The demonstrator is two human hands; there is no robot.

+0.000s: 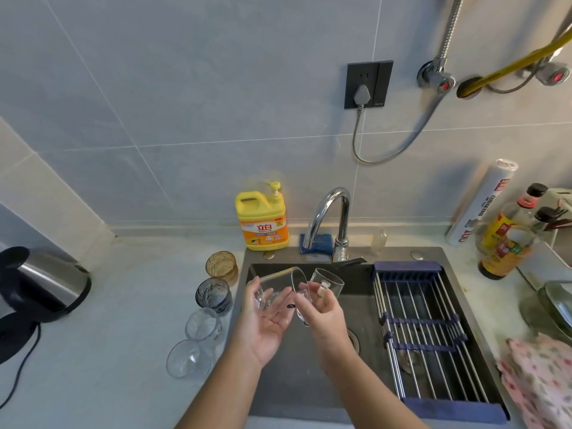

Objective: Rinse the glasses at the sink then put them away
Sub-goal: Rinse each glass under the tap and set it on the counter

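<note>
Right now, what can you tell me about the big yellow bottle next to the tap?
The yellow bottle is a plastic jug, seemingly dish soap. It has a moulded handle at its top left, a yellow pump on top and an orange label across the front. It stands upright on the counter behind the sink's back left corner, just left of the tap. No hand touches it.

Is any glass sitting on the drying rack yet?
No, the drying rack over the sink carries nothing; four glasses stand on the counter.
</note>
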